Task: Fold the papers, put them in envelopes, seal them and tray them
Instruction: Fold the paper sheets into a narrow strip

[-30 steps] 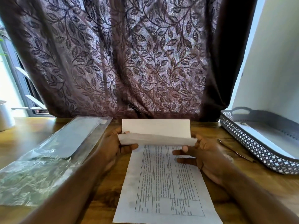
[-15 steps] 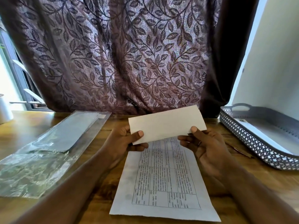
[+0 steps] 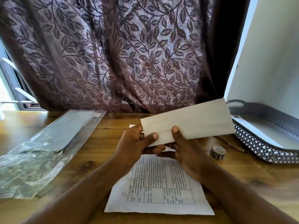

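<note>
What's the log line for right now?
left hand: holds folded paper | right hand: holds it too | folded paper: above printed sheet | tray: at right

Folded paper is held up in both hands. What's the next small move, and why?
Probably keep the folded paper in the right hand and send the left hand to the plastic pack, which seems to hold envelopes: both hands pinch the paper, and no loose envelope shows on the table.

Printed sheet [image 3: 161, 196] text unreadable; tray [image 3: 258, 147] cut off right.
</note>
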The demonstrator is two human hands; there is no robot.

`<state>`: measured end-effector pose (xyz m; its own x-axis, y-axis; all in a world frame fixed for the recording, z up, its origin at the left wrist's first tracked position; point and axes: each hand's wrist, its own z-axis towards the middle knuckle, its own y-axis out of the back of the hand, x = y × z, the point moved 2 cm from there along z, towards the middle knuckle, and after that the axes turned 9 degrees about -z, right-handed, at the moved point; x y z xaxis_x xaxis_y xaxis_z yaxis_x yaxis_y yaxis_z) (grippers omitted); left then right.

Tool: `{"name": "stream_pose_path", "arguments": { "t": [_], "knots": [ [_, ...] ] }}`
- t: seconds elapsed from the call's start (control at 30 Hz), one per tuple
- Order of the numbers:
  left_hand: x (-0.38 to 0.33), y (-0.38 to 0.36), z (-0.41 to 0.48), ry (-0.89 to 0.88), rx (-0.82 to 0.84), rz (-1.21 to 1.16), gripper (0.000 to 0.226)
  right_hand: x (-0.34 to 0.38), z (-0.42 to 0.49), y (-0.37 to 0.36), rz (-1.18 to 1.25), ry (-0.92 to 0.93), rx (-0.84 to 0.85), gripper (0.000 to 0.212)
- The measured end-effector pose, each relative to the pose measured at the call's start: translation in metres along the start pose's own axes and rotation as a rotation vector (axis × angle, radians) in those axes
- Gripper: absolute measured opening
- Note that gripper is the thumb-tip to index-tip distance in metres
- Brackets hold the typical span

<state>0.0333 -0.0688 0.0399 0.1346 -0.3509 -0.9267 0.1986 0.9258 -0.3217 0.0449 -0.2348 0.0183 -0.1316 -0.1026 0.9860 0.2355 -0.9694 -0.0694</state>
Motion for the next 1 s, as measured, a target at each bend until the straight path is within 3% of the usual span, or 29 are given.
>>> {"name": "stream_pose_path", "arguments": {
  "t": [0.17, 0.43, 0.7, 0.87, 1.0],
  "knots": [
    [-0.008, 0.016, 0.008, 0.032, -0.006, 0.034, 0.021, 0.013, 0.006, 0.017, 0.145, 0.037, -0.154, 0.041],
    [-0.013, 0.044, 0.018, 0.081, -0.021, 0.054, 0.030, 0.017, 0.010, 0.043, 0.177, -0.022, -0.272, 0.041],
    [-0.012, 0.065, 0.025, 0.105, -0.097, 0.042, 0.027, 0.026, 0.004, 0.048, -0.224, 0.029, -0.191, 0.024],
    [-0.013, 0.052, 0.017, 0.005, -0.142, -0.388, 0.020, 0.023, 0.000, 0.037, -0.293, -0.014, -0.070, 0.022],
    [-0.005, 0.026, 0.005, 0.021, -0.007, -0.242, 0.040, 0.021, -0.002, 0.023, -0.253, -0.009, -0.032, 0.025]
  ]
}}
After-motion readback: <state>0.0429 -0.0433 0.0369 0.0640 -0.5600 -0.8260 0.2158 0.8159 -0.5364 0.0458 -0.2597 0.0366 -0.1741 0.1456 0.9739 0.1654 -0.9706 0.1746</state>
